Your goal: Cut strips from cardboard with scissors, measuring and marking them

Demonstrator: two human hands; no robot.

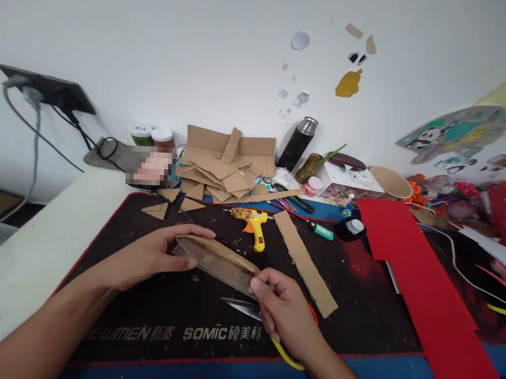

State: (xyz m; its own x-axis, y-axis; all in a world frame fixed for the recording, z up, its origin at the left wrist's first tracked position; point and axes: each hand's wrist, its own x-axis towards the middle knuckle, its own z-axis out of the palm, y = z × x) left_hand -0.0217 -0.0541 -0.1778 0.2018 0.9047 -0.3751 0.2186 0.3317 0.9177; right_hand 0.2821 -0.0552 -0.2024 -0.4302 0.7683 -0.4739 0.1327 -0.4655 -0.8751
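Between my two hands is a narrow cardboard piece with a clear plastic strip point(220, 260) along its near side, held above the dark mat. My left hand point(166, 251) pinches its left end, thumb in front and fingers behind. At the right end, my right hand point(279, 305) grips it between thumb and fingers. Scissors point(243, 307) lie on the mat under my right hand, which hides part of their handles. Just beyond the held piece rests a yellow glue gun point(255, 226). A long cardboard strip point(306, 264) lies to the right.
Cardboard scraps point(226, 169) are heaped at the back against the wall. Red sheets point(420, 286) cover the right side. A black flask point(297, 144), a green lighter point(321, 231) and a dark jar point(351, 228) stand or lie farther back. Cables point(37, 130) hang at left.
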